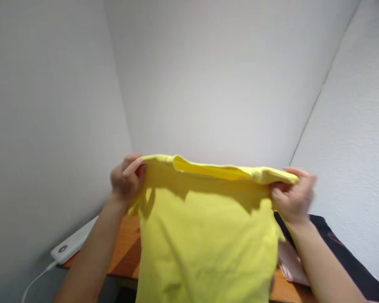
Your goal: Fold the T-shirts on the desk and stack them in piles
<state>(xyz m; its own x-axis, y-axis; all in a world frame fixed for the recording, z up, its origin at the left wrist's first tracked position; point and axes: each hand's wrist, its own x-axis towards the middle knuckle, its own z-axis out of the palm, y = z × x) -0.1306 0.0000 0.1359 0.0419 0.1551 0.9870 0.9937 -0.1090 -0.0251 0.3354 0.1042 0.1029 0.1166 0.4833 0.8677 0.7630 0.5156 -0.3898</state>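
A yellow T-shirt (pixel 205 235) hangs in the air in front of me, stretched out by its shoulders with the neck opening at the top. My left hand (pixel 126 179) pinches the left shoulder of the shirt. At the other shoulder my right hand (pixel 293 197) is closed on the fabric. The shirt's lower part drops below the frame and hides much of the wooden table (pixel 126 248) behind it.
A white power bank (pixel 74 243) with a white cable lies at the table's left edge. Dark clothing (pixel 344 252) and a pale pink garment (pixel 289 263) lie on the right. White walls close in on three sides.
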